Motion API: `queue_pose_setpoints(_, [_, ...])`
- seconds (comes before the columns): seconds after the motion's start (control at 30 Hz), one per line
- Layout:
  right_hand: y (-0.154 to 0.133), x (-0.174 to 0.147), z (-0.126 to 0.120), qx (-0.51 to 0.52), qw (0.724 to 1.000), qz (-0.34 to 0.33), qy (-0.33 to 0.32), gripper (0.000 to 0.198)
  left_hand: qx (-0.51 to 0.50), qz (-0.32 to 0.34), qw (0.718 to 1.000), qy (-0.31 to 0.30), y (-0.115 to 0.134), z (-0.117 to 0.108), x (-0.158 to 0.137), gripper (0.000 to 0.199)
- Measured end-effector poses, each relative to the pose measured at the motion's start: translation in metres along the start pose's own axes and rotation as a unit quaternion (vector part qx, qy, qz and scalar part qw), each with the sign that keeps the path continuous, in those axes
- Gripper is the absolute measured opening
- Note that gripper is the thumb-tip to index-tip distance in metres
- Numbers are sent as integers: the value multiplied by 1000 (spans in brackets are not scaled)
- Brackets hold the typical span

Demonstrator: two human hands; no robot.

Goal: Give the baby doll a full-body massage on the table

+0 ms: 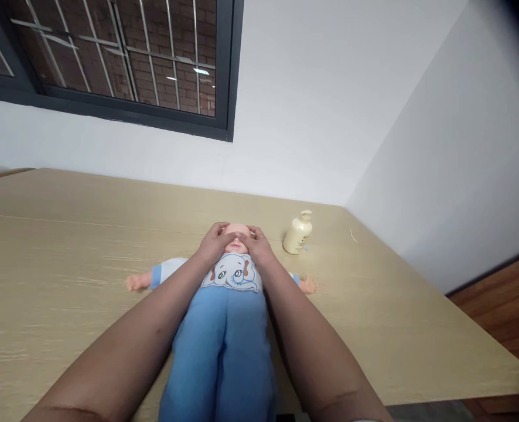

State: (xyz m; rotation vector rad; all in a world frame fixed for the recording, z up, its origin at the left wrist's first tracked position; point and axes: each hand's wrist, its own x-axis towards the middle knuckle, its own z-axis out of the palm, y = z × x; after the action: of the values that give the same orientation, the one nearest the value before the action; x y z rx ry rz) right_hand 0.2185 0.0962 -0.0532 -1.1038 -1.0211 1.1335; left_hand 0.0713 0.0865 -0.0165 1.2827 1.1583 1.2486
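A baby doll (224,334) in blue trousers and a white top with an elephant print lies on its back on the wooden table (374,328), its arms stretched out to both sides. My left hand (215,241) cups one side of the doll's head, fingers curved round it and the thumb lying across the face. On the opposite side my right hand (258,243) holds the head the same way. The two thumbs meet around the doll's eyes and nose, hiding them; mouth and forehead show between my hands. My forearms pass over the doll's arms.
A cream pump bottle (299,233) stands upright to the right of the doll's head. Farther right lies a thin, pale, string-like piece (353,236). White walls (294,117) border the table, and a dark-framed barred window (123,58) is at upper left.
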Motion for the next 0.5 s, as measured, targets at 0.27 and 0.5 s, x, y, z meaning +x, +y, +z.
queue_pose_setpoints(0.27, [-1,2,-1,67,997,24,-12,42,-58,-14,998,12,-5,-1,4,42])
queue_pose_setpoints(0.5, [-6,-6,-5,133,988,41,-62,54,-142,-32,989,9,-9,-4,7,44])
